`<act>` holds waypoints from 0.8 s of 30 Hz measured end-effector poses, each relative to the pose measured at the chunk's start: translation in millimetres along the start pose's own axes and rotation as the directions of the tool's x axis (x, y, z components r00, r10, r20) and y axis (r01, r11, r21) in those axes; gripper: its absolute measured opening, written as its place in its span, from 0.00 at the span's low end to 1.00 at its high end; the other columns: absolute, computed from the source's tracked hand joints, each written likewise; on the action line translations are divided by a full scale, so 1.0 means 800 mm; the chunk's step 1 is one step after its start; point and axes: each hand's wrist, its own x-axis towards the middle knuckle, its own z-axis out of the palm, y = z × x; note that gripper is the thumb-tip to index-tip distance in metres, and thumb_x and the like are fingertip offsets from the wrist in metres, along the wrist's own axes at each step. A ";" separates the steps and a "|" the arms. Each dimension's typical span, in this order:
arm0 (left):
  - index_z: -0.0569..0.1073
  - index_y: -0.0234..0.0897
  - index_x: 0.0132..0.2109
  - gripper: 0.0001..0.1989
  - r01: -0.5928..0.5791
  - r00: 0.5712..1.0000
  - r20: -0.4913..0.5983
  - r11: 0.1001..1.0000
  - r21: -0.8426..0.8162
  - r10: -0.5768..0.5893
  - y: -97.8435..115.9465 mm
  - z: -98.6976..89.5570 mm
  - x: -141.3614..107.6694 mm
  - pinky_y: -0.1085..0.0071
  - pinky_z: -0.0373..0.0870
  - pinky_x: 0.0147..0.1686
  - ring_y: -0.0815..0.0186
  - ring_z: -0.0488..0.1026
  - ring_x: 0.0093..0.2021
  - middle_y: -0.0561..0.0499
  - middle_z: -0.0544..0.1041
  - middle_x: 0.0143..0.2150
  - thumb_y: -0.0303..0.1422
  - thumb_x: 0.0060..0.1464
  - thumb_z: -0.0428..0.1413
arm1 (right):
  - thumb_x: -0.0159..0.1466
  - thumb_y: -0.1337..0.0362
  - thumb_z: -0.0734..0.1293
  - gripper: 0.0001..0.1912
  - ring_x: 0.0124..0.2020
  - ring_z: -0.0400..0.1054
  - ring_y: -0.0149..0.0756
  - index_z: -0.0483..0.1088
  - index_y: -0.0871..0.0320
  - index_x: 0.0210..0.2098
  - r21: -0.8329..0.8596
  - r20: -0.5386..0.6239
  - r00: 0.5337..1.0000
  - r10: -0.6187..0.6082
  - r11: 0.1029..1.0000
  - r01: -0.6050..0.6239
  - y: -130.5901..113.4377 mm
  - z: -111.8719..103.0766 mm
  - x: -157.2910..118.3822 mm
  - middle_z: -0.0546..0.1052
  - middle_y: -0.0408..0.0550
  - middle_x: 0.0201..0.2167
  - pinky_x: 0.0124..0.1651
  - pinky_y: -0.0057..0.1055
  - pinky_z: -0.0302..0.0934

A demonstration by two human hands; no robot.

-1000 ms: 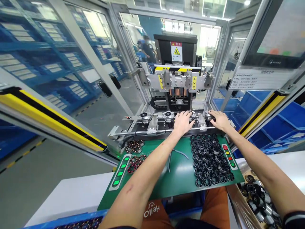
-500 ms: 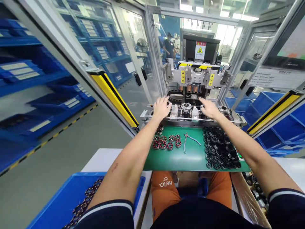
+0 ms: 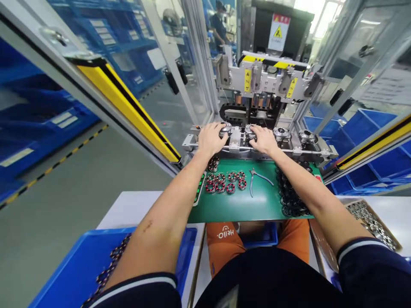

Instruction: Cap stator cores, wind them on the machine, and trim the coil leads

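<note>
My left hand (image 3: 211, 137) is at the leftmost seat of the machine's metal fixture rail (image 3: 208, 144), fingers and thumb around a round metal part (image 3: 226, 127). My right hand (image 3: 264, 139) curls its fingers over the second round metal part (image 3: 250, 128), thumb at its near side. What lies under the fingertips is partly hidden. To the right on the rail, a third round part (image 3: 281, 132) and a fourth round part (image 3: 306, 136) sit untouched. On the green mat below are several copper-wound stators (image 3: 230, 188) and blue-handled cutters (image 3: 257, 177).
Black ring-shaped parts (image 3: 290, 192) are heaped on the mat's right. A press head (image 3: 266, 81) with yellow warning labels hangs above the rail. Yellow light-curtain bars (image 3: 128, 113) flank the opening. A blue bin (image 3: 73, 252) stands left, a box of metal rings (image 3: 375, 222) right.
My right hand has moved left from near the third seat to the second round part. My left hand has closed around the leftmost part. The view has tilted down and closer.
</note>
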 end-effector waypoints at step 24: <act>0.86 0.44 0.49 0.09 -0.076 0.990 0.130 0.993 0.094 0.063 0.114 0.040 -0.282 0.30 0.51 0.90 0.40 0.71 0.81 0.39 0.80 0.75 0.40 0.65 0.72 | 0.75 0.64 0.66 0.35 0.86 0.65 0.58 0.72 0.61 0.80 0.148 -0.083 0.953 0.290 0.950 -0.276 0.263 -0.124 -0.226 0.71 0.62 0.85 0.89 0.63 0.58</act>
